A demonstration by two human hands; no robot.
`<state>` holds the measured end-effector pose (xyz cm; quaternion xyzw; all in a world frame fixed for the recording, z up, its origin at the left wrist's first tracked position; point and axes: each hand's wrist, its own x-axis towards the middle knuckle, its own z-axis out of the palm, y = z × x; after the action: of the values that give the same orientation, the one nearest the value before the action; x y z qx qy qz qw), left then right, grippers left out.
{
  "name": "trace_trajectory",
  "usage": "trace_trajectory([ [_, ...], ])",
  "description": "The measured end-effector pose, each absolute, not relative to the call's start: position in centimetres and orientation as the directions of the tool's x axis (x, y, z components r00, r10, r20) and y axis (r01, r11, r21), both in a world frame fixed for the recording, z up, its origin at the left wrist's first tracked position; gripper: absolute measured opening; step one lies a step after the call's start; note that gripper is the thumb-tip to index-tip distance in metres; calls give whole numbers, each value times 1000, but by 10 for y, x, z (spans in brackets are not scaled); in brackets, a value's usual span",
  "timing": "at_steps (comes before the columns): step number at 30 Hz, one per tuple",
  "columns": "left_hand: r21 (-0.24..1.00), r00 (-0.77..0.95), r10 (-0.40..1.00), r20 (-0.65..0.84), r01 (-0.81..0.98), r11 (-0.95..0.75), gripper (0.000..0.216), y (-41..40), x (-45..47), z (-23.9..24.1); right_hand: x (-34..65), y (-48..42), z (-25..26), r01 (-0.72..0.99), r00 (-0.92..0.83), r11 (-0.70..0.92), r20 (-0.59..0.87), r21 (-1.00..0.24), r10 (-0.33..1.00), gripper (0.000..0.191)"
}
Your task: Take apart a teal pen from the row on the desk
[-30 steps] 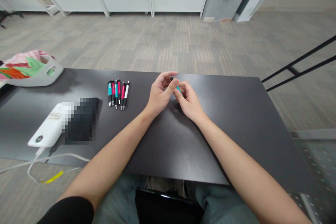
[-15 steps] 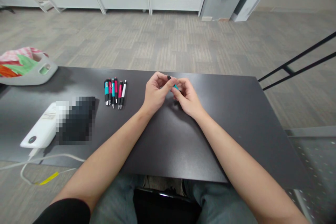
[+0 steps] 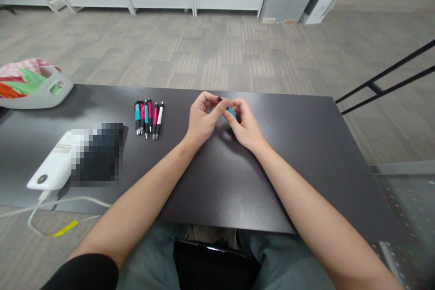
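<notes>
Both my hands meet above the far middle of the black table, pinching one teal pen between them. My left hand grips its black upper end and my right hand covers most of the barrel, so only a short teal stretch and the black tip show. To the left, several pens in teal, pink, red and white lie side by side in a neat row, about a hand's width from my left hand.
A white power bank with a white cable lies at the table's left front beside a blurred dark object. A grey basket of colourful cloth sits at the far left. Black rails stand to the right.
My hands stay together on the teal pen with small finger shifts. The view has drifted slightly, moving everything a little left and up.
</notes>
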<state>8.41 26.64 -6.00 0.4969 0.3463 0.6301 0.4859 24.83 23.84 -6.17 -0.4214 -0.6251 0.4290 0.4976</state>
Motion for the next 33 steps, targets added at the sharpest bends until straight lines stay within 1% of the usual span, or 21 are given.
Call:
trace_trajectory([
  [1,920,-38,956,291,-263,-291,65,267,84,-61,248,238,-61,129,-161,280,259,-951,952,31],
  [5,926,-62,956,288,-235,-295,64,267,84,-63,249,240,-59,182,-189,275,241,-944,952,42],
  [9,929,-67,959,274,-240,-282,63,267,85,-63,248,242,-61,178,-136,286,264,-942,955,38],
  [13,925,-84,955,285,-238,-297,61,267,85,-61,247,242,-59,181,-97,288,274,-940,957,41],
  [16,920,-84,949,303,-235,-315,63,266,86,-62,247,241,-58,154,-93,270,258,-950,962,42],
  [19,919,-77,948,309,-232,-318,64,267,86,-62,247,241,-59,163,-87,262,251,-951,964,43],
  [23,924,-94,952,293,-228,-307,59,267,85,-64,247,241,-62,168,-117,280,263,-945,958,45],
  [27,913,-118,941,317,-232,-336,59,268,85,-67,248,243,-65,186,-178,308,277,-933,944,40],
  [30,894,-145,924,354,-237,-380,61,271,84,-69,247,245,-70,174,-173,385,357,-907,918,26],
  [33,886,-172,913,369,-233,-402,63,273,84,-70,247,248,-75,142,-154,426,406,-893,901,29],
])
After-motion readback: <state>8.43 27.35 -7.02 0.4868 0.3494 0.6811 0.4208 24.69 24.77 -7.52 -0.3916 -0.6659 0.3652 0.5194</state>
